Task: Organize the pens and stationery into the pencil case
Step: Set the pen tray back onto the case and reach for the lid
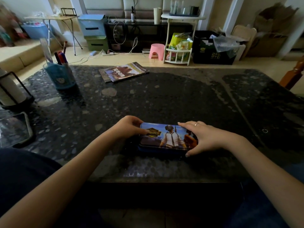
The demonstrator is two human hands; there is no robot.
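Note:
A closed blue pencil case (167,137) with a printed game figure on its lid lies flat on the dark speckled table (164,99), near the front edge. My left hand (130,127) grips its left end, thumb on the lid. My right hand (205,137) holds its right end, fingers spread over the lid and thumb under the front corner. At the far left of the table, a blue pen holder (60,76) stands with several pens (61,58) and a clear ruler (46,50) upright in it.
A booklet (123,71) lies at the table's far edge. A phone (14,129) rests at the left edge, with a black wire stand (11,91) behind it. A wooden chair part (294,74) shows at the right. Beyond the table, the floor holds a pink stool and shelves.

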